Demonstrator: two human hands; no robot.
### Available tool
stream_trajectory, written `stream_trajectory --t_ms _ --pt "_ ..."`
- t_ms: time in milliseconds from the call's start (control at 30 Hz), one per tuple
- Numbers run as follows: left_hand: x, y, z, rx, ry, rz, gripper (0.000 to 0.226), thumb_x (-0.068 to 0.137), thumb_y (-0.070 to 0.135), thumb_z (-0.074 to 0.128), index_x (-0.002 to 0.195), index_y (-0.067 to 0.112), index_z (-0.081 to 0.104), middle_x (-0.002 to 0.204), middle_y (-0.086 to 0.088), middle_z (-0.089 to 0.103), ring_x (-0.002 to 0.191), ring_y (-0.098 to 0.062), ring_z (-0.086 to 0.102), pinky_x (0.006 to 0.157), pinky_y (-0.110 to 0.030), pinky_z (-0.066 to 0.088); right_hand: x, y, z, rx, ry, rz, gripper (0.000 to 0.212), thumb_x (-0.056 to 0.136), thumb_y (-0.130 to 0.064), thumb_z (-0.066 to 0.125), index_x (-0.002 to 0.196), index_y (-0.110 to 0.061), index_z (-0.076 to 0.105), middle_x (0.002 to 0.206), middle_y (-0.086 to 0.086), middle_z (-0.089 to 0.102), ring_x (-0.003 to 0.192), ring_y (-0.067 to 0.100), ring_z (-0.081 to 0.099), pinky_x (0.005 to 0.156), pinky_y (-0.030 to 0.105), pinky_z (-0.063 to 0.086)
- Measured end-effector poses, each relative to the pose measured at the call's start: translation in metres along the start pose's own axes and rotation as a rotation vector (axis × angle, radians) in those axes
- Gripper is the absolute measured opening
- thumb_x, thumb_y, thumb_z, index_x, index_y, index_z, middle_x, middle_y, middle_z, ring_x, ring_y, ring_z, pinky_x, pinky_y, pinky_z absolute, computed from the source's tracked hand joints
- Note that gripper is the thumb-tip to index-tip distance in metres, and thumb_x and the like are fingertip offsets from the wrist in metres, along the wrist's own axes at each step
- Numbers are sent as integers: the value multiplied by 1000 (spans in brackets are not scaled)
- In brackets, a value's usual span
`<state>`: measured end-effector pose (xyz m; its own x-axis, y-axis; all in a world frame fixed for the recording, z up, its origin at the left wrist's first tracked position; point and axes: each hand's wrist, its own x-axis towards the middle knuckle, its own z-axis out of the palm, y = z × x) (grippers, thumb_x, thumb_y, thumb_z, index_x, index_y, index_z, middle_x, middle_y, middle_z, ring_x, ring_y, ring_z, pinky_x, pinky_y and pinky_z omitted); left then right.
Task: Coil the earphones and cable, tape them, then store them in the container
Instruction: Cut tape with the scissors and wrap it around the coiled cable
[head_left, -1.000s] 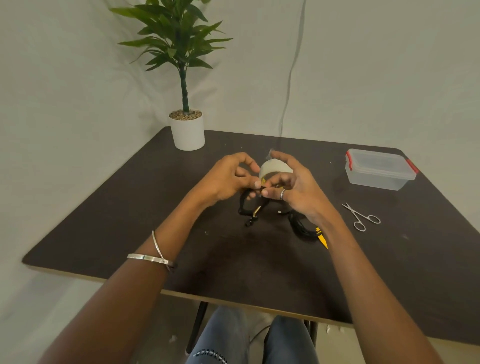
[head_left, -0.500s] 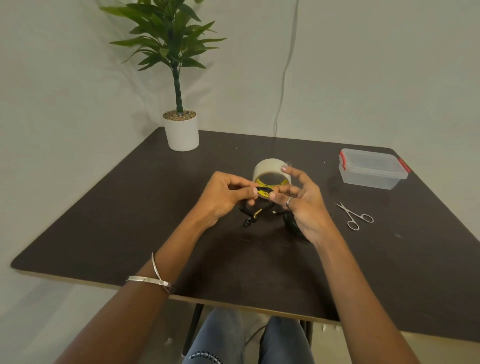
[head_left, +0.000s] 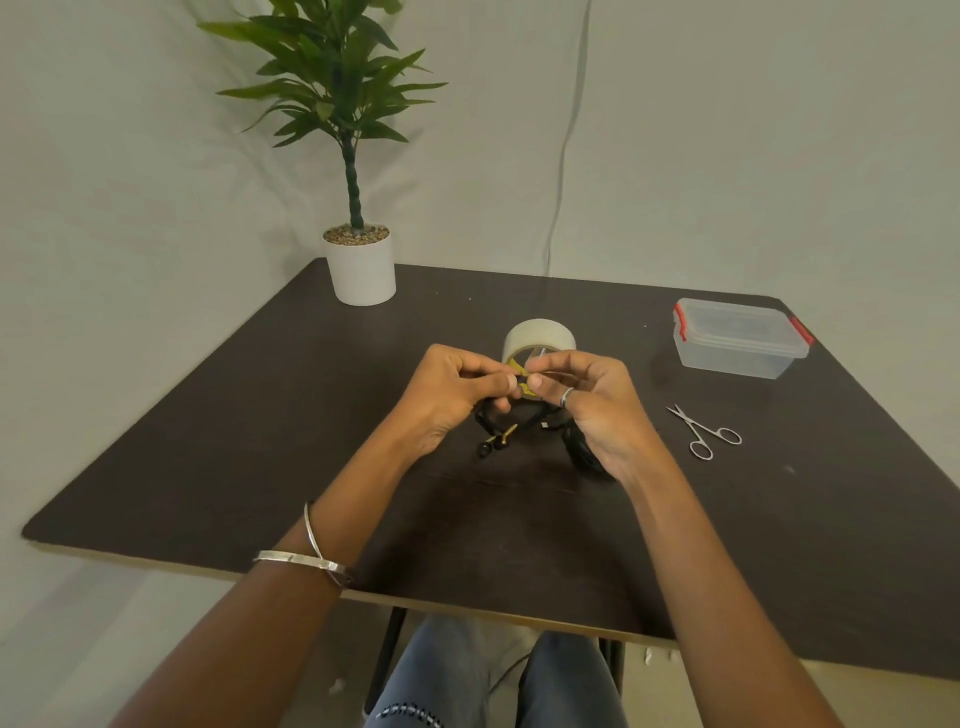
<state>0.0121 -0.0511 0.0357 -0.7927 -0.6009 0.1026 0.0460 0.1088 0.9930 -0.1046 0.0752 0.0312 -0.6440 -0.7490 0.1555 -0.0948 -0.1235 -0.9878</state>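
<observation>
Left hand (head_left: 451, 395) and right hand (head_left: 587, 400) meeting above dark table (head_left: 208, 441), fingertips pinched together on a small piece of tape. Tape roll (head_left: 539, 340) upright just behind. Black earphones (head_left: 496, 441) bunched beneath left hand; cable (head_left: 579, 449) under right palm. Lidded container (head_left: 737, 338) far right, scissors (head_left: 704, 431) nearer.

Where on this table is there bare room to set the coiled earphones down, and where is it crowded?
Bare: the near strip of the table under the forearms, the left side in front of the plant pot, and the near right corner below the scissors. Crowded: the centre, where both hands, the tape roll and the black cable bunch together.
</observation>
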Motion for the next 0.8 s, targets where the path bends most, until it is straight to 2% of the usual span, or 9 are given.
stream_trajectory --t_ms 67,233,333,433,567,667,733,800 --pt "0 0 -1 4 -18 -5 13 80 -2 70 93 -6 73 84 -22 72 63 -19 60 68 -23 56 1 1 1 -21 11 -10 16 77 1 75 83 -14 73 94 7 72 92 20 68 89 34 54" --pt "0 -2 0 -4 -53 -21 15 81 -1 69 95 -2 73 87 -21 72 66 -18 64 75 -29 58 1 2 3 -130 27 -43 22 74 7 75 90 -8 69 90 11 69 83 22 64 82 36 56" --pt "0 -1 2 -22 -63 -29 16 81 -1 69 96 -3 72 92 -25 71 66 -19 64 75 -31 59 2 2 2 -214 27 -71 27 73 6 76 89 -13 69 90 8 69 81 18 65 80 34 58" --pt "0 -2 3 -31 -67 -40 16 81 -2 69 96 -5 71 86 -23 71 64 -17 64 73 -30 59 3 4 0 -305 32 -98 31 74 6 75 88 -20 68 81 0 68 72 12 64 76 34 59" --pt "2 -6 5 9 -77 -35 13 81 0 70 93 -5 72 81 -20 71 68 -22 64 73 -29 58 4 7 -1 -419 67 -144 35 76 11 70 90 -21 68 73 3 71 69 24 67 75 41 59" --pt "2 -9 6 50 -75 -38 10 83 3 70 91 -1 73 79 -17 72 69 -23 62 74 -32 57 3 10 3 -475 89 -177 32 76 4 73 98 -19 67 73 3 70 71 18 68 74 35 58" --pt "2 -10 6 74 -74 -50 9 84 4 69 90 0 74 77 -14 72 66 -20 62 72 -31 57 2 13 4 -482 118 -174 43 75 2 75 112 -17 62 70 -4 68 66 3 65 70 23 54" --pt "2 -10 7 63 -71 -72 11 86 4 67 92 -3 72 76 -14 71 62 -15 61 69 -27 56 0 14 4 -502 155 -187 51 76 -2 76 120 -18 55 69 -6 67 62 -2 62 66 13 50"
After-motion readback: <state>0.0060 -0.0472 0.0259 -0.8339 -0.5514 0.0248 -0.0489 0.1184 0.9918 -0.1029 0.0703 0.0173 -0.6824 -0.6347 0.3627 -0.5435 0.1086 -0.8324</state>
